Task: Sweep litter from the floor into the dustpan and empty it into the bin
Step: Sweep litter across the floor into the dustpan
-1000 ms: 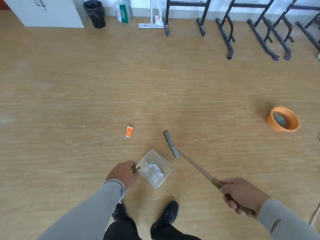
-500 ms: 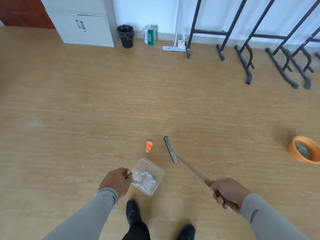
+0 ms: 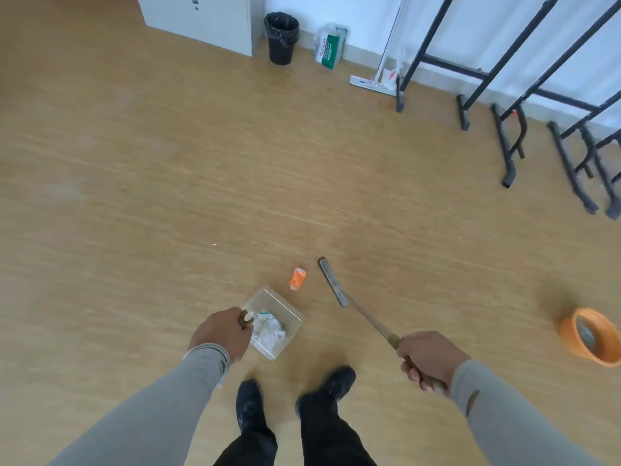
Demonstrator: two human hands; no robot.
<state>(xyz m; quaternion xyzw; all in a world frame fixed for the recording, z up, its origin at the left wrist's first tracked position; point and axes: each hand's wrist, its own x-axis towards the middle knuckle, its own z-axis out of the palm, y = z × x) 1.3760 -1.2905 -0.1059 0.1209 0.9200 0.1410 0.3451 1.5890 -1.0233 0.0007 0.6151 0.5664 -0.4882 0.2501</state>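
My left hand (image 3: 220, 334) grips the brown handle of a clear plastic dustpan (image 3: 289, 312) that holds crumpled white paper (image 3: 270, 329). An orange wrapper (image 3: 297, 278) lies on the wooden floor just beyond the dustpan's far corner. My right hand (image 3: 426, 358) grips the wooden handle of a long broom, whose dark head (image 3: 332, 281) sits to the right of the wrapper. A black bin (image 3: 281, 38) with a liner stands far off by the wall beside a grey cabinet (image 3: 201, 18).
An orange bowl (image 3: 589, 336) sits on the floor at the right. Black metal rack legs (image 3: 507, 142) line the back right. A white mop (image 3: 376, 82) and a green-and-white bag (image 3: 331, 45) lean at the wall. My shoes (image 3: 331, 385) stand below the dustpan.
I have stepped forward and the view has swung, so wrapper, bin and racks appear closer. The dustpan now sits just short of the orange wrapper, the broom head on its right.
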